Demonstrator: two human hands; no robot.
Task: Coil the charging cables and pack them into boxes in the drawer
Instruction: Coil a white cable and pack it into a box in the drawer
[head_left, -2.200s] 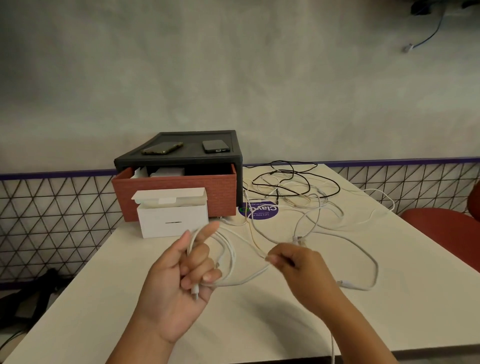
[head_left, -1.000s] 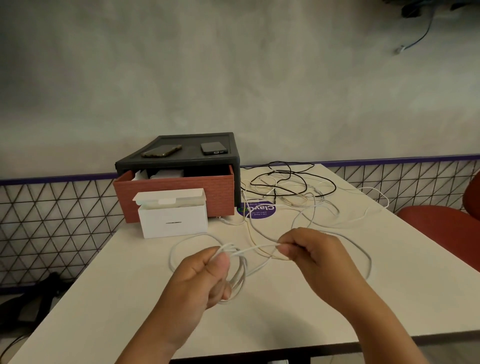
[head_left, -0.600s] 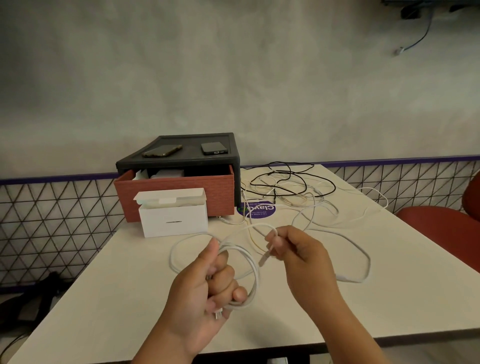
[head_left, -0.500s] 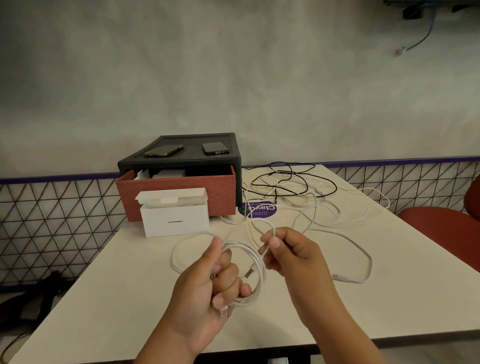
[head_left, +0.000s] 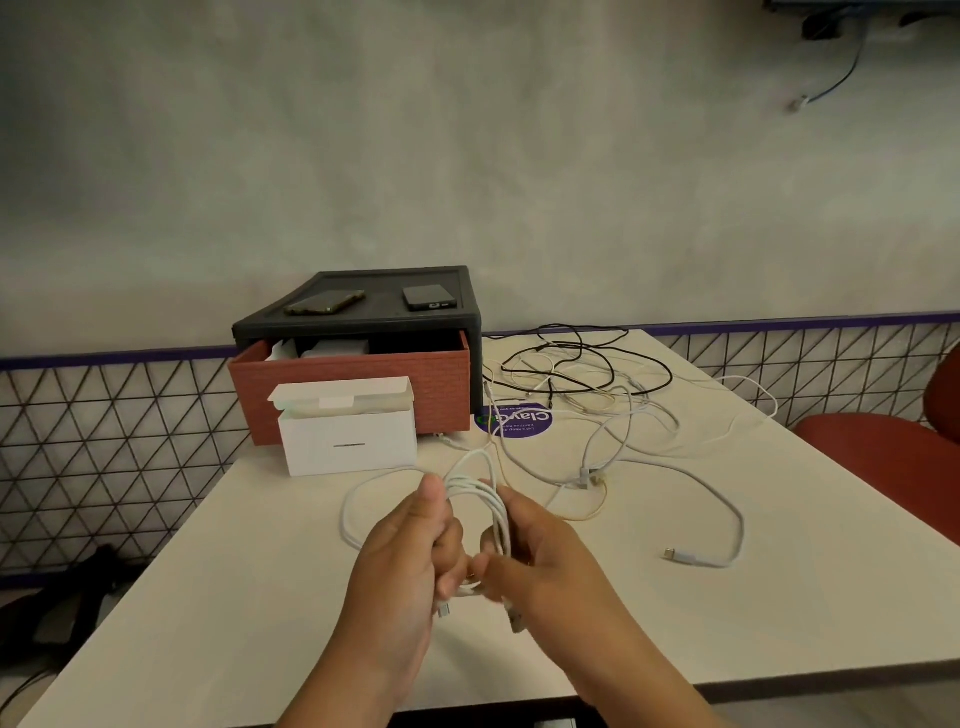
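White cable (head_left: 470, 486), smooth round coil — left hand (head_left: 405, 564), right hand (head_left: 545, 561), fingers (head_left: 451, 545) curled gripping it

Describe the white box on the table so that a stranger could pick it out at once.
Find the black cabinet at the far left of the table, its red drawer pulled open. The white box stands on the table just in front of that drawer. It is the only box on the tabletop, its flap raised.

An olive-cased phone (head_left: 324, 302) and a dark phone (head_left: 429, 297) lie apart on a black cabinet (head_left: 358, 327). A round purple sticker (head_left: 514, 422) sits on the white tabletop (head_left: 727, 623). A red chair (head_left: 883, 457) stands beside its right edge.
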